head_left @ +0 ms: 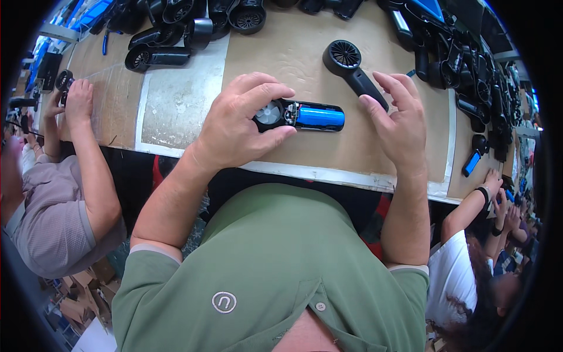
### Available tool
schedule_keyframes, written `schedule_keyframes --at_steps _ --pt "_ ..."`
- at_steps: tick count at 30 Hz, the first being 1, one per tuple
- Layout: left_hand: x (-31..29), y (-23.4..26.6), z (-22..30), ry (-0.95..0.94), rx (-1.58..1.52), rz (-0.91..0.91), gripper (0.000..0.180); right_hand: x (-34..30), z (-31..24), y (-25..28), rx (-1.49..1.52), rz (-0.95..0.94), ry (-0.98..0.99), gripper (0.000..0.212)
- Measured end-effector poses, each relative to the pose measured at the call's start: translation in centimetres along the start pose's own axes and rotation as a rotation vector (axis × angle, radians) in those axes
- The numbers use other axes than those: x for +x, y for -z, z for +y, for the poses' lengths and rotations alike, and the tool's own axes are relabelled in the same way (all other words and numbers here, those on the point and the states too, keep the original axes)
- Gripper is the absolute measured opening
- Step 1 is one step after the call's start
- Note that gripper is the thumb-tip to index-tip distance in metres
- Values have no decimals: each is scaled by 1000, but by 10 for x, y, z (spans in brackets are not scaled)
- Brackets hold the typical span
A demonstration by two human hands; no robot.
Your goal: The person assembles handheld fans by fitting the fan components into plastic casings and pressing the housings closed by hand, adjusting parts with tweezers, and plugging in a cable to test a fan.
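Blue-celled open fan is pinched by the left grip, right grip spread beside it; battery could get knocked loose.

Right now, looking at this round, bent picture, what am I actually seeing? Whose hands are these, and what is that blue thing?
No machine here: a person wears a wide-angle camera on the head, looking down, so edges curve. The left hand grips the fan end of an opened black handheld fan with a blue cylindrical battery. The right hand hovers open beside it, holding nothing. A closed black handheld fan lies behind on the brown cardboard-covered workbench, with more black fan parts piled farther back. Other people work on either side.
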State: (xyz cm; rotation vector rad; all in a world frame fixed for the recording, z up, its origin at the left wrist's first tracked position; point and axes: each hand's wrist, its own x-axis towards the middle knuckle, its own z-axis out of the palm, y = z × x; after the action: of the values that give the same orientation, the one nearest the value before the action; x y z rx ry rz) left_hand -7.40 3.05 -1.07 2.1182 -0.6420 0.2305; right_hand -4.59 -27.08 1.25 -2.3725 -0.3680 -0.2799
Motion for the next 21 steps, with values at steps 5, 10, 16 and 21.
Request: schedule_keyframes --at_steps 5,10,16,21 --pt "7 2 3 -22 97 -61 48 -5 9 0 -70 27 -40 37" --pt "8 3 6 7 133 -83 43 -9 5 -2 -49 20 151 32" --pt "10 1 5 10 128 -69 36 -12 -27 -21 60 -100 389 23" --pt "12 0 9 56 110 -90 34 -9 -33 -36 68 -155 326 22"
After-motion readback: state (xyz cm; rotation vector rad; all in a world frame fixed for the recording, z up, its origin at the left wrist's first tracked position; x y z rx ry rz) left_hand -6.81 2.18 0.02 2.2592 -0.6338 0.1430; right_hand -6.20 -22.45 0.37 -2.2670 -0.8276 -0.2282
